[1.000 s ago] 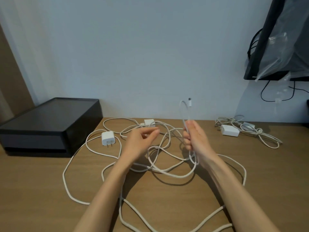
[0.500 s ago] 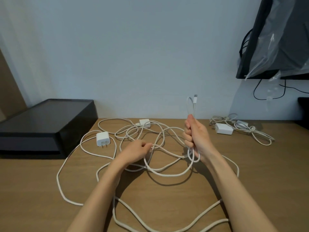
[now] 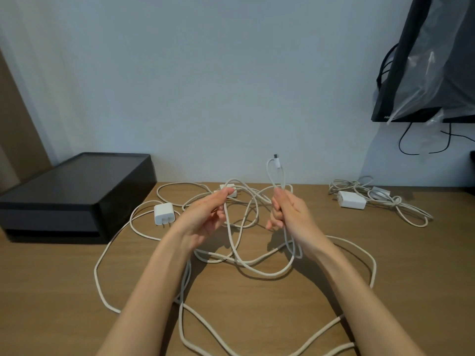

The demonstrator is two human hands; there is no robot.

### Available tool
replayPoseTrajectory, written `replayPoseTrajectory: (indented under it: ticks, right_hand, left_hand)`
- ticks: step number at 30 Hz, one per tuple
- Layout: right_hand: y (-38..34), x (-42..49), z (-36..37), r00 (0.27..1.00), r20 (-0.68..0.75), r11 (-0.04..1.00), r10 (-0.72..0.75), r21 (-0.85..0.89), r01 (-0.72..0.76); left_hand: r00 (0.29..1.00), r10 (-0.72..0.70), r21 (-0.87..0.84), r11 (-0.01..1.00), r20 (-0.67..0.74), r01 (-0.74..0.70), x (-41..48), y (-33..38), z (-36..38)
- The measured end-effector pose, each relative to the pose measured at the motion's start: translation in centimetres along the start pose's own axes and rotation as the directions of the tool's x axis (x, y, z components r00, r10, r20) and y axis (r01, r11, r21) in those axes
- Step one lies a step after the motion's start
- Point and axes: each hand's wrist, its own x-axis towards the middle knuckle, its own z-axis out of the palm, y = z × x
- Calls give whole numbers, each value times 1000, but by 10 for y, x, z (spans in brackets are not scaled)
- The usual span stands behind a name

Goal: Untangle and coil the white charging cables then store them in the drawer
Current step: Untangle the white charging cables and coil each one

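Pale wall stands behind a wooden bench (image 3: 64, 291), which carries the tangled white cable (image 3: 257, 272). The right hand (image 3: 290, 214) is closed around a few folded turns of it, held upright, with the connector (image 3: 277, 163) standing just above the fist. Near the right hand, on its left and at the same height, the left hand (image 3: 205, 219) pinches one strand between thumb and fingers. This strand seems to hang in a slack loop below the right hand, so the left hand probably must carry the next turn rightward.
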Motion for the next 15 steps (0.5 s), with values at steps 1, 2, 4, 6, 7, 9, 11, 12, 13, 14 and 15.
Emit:
replayPoseTrajectory:
  ticks: [1,2,4,6,7,9,11,12,13,14,15]
  right_hand:
    - [1,0,3,1000,12,1000,-12,-23,12]
    - [2,-1,6,999,32,1000,-12,-15,13]
    - [3,-2,11,995,96,998,35,57,-41]
    - [4,-3,13,975,182,983,126,106,-147]
    - [4,-4,15,960,220,973,172,114,-201]
    - [4,-5,18,933,278,943,229,173,-284]
    - [3,-6,21,914,302,896,269,269,-353]
    - [2,-7,21,905,311,872,292,303,-385]
    - [1,-7,21,894,320,850,314,324,-415]
    - [-1,-8,21,883,330,831,333,339,-441]
    - [-3,-9,20,875,337,812,348,359,-461]
  left_hand:
    - [1000,15,25,1000,7,-16,1,-1,0]
    - [999,40,73,997,11,-41,1,-2,0]
    - [994,110,201,973,9,-110,1,-4,0]
    - [984,181,321,931,6,-173,0,-6,1]
    - [977,214,365,909,8,-202,-1,-6,2]
    - [963,270,436,864,22,-252,-2,-7,2]
    - [953,300,487,825,49,-285,-1,-8,1]
    - [947,315,507,807,63,-302,-2,-8,2]
    - [939,335,520,790,77,-325,-1,-9,2]
    - [930,357,528,775,91,-348,-1,-9,2]
    - [920,377,531,762,102,-371,-1,-10,3]
